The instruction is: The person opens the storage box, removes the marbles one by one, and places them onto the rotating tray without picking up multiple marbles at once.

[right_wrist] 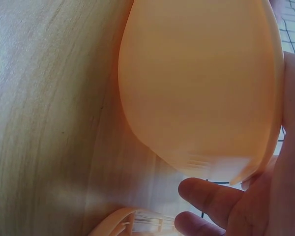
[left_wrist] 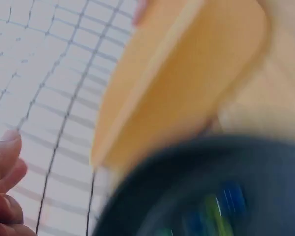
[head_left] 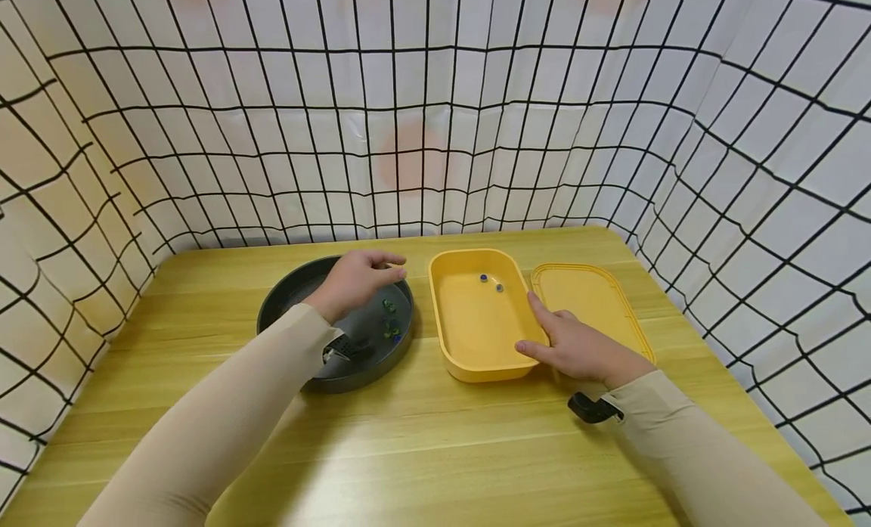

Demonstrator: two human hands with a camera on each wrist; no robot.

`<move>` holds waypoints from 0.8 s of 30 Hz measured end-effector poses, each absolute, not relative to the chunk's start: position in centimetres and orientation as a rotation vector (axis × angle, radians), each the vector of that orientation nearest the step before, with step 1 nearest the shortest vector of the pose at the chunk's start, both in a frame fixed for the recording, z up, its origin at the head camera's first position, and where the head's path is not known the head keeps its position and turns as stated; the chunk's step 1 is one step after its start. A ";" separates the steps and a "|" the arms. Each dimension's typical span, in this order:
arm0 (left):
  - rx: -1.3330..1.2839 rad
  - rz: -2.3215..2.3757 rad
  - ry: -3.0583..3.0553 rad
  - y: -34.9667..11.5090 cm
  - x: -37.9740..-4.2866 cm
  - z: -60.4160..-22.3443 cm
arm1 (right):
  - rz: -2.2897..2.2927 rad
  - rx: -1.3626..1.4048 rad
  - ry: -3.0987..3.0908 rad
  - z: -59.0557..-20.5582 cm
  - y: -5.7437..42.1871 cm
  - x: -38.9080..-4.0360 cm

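Note:
My left hand [head_left: 352, 282] hangs over a round dark pan [head_left: 357, 379], its thumb and fingers loosely bent and apart, with nothing showing between them. Inside that pan lie several small green and blue pieces [head_left: 389, 306], blurred in the left wrist view. To the right stands a deep yellow plastic container [head_left: 469, 323] with rounded corners. Two small blue pieces [head_left: 484, 278] rest on its floor near the far end. My right hand [head_left: 581, 347] holds the container by its right side, thumb over the near right corner and the other fingers along the outer wall.
A flat yellow lid [head_left: 592, 296] lies on the wooden table [head_left: 422, 451] right of the container, partly behind my right hand. White walls with a black grid [head_left: 435, 134] close off the back and both sides.

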State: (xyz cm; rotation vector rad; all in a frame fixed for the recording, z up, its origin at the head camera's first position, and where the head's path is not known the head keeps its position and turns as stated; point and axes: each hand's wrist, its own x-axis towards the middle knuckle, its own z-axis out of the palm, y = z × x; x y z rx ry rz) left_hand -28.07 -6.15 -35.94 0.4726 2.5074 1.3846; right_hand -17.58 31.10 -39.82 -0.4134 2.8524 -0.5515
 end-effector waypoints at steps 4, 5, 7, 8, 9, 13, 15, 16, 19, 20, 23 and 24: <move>0.475 1.495 2.433 -1.8 -28.1 -35.3 | -0.556 -0.408 2.844 -39.8 31.1 -17.5; 0.476 1.520 2.410 -0.7 -28.1 -35.2 | -0.556 -0.406 2.845 -39.8 31.1 -17.5; 0.491 1.537 2.397 1.4 -28.3 -35.2 | -0.555 -0.402 2.845 -39.7 31.1 -17.5; 0.492 1.543 2.386 2.4 -28.4 -35.2 | -0.555 -0.400 2.844 -39.7 31.1 -17.5; 0.494 1.543 2.382 3.3 -28.6 -35.3 | -0.554 -0.402 2.845 -39.7 31.1 -17.5; 0.460 1.532 2.335 6.5 -29.4 -36.2 | -0.548 -0.399 2.842 -39.8 31.1 -17.5; 0.443 1.509 2.321 7.7 -29.8 -36.9 | -0.548 -0.396 2.841 -39.9 31.1 -17.6; 0.437 1.487 2.327 8.3 -30.0 -37.2 | -0.548 -0.393 2.840 -39.9 31.2 -17.6; 0.404 1.405 2.344 9.7 -30.7 -38.3 | -0.555 -0.385 2.840 -40.0 31.2 -17.6; 0.378 1.378 2.353 10.1 -31.0 -38.7 | -0.558 -0.384 2.839 -40.0 31.2 -17.6; 0.322 1.306 2.378 10.9 -31.5 -39.6 | -0.560 -0.387 2.844 -40.0 31.3 -17.6; 0.311 1.280 2.397 11.1 -31.6 -39.8 | -0.560 -0.392 2.846 -40.0 31.3 -17.6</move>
